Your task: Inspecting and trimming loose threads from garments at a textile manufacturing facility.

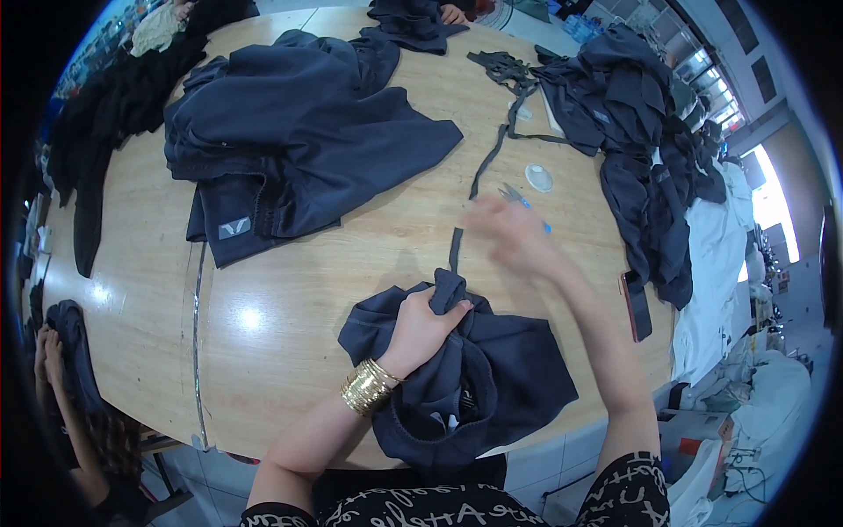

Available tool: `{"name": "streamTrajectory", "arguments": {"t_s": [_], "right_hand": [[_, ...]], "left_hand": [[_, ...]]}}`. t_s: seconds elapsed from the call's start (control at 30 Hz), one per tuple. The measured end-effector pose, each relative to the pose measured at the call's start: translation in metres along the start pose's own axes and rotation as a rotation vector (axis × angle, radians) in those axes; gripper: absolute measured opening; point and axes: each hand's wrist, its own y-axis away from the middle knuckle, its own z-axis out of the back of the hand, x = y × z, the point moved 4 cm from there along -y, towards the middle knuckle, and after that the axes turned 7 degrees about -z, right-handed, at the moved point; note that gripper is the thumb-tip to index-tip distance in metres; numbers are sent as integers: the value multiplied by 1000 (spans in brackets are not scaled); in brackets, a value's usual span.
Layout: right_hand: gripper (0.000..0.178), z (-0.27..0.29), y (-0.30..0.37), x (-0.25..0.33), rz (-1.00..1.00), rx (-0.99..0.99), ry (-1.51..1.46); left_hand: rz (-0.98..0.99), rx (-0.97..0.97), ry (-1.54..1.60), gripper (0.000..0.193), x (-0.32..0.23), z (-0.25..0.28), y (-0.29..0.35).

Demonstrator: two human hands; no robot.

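Observation:
A dark navy garment (527,351) with a gathered elastic waistband lies bunched at the table's near edge. My left hand (423,329), with gold bangles at its wrist, is closed on a folded piece of it. My right hand (511,235) is above the table farther up and to the right; its fingers are blurred by motion. A narrow dark strip (488,167) runs down from a tangle of strips toward my right hand, and a length of strip (455,250) shows between that hand and the garment. Partly behind my right hand lie blue-handled scissors or snips (518,195).
A pile of navy garments (299,114) covers the left far side; more dark garments (623,97) lie at the right. A clear round disc (539,178) and a phone (636,307) are on the right. Co-workers' hands (50,351) show at the left edge. A seam (197,351) crosses the tabletop.

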Motion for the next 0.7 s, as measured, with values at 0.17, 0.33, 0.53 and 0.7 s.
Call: {"name": "streamTrajectory", "arguments": {"t_s": [0.17, 0.33, 0.53, 0.7], "right_hand": [[28, 2, 60, 49, 59, 83, -634], [16, 32, 117, 79, -685, -188, -2007], [18, 32, 149, 100, -660, -543, -1196], [18, 26, 150, 148, -510, -62, -1079]], "left_hand": [[-107, 171, 294, 18, -28, 2, 14], [-207, 199, 66, 13, -70, 16, 49], [-351, 198, -128, 44, -100, 11, 84], [-382, 281, -105, 75, -105, 10, 100]]}}
